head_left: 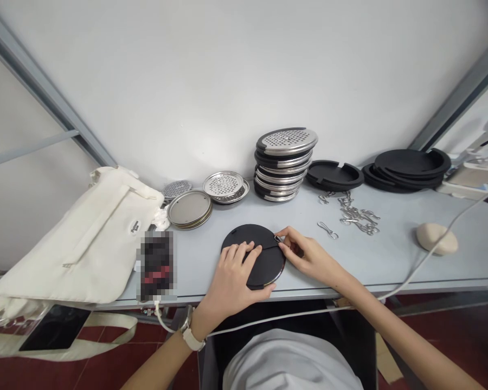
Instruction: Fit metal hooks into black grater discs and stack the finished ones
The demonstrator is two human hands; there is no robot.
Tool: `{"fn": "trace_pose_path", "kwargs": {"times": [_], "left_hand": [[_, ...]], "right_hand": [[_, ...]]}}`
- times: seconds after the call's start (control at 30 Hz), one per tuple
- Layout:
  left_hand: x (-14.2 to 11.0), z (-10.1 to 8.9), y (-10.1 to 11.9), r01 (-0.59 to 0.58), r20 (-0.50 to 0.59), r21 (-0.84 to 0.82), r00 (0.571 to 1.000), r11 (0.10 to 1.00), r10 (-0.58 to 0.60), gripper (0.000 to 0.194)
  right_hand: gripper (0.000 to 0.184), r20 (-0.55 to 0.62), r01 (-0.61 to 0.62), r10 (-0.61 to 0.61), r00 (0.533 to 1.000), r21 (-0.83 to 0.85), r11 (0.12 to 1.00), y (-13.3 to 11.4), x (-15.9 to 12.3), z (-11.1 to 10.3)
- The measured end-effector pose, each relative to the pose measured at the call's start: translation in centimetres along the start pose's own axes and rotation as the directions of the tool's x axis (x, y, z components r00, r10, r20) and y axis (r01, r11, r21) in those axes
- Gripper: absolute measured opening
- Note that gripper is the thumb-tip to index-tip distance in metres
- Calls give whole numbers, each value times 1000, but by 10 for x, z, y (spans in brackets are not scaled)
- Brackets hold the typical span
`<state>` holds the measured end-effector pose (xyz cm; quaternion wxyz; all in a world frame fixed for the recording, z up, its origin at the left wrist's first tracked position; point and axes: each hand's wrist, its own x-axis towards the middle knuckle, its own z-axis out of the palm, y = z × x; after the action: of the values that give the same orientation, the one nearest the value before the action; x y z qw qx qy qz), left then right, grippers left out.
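Note:
A round black disc (264,265) with a shiny metal rim lies on the table near its front edge. A straight seam crosses its upper face. My left hand (236,271) holds it, fingers spread over the top and thumb against the near rim. At the disc's right edge my right hand (303,252) pinches a small metal clip (277,239) between thumb and forefinger. Whether the clip passes through the disc is too small to tell. One loose wire clip (327,230) lies beyond my right hand, near a pile of similar clips (358,215).
Behind the disc stands a tall stack of perforated metal graters with black rims (287,165). Black round trays (410,168) are at the back right, metal discs (190,208) at the back left. A cream bag (85,238) sits left; a white cable (415,273) crosses the front edge.

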<state>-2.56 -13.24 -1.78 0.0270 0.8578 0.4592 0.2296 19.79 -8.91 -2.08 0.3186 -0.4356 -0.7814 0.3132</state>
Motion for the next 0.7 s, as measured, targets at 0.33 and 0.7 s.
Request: {"fn": "trace_pose_path", "kwargs": {"times": [0.33,0.7], "left_hand": [[0,-1,0,0,3,-8,1000,1000,0,67],[0,0,-1,5,3,-7,1000,1000,-5,68]], "right_hand": [[19,10,-14,14,1000,5,1000,2,0,-1],[16,-20,-12,13,1000,38,999,0,1,0]]}}
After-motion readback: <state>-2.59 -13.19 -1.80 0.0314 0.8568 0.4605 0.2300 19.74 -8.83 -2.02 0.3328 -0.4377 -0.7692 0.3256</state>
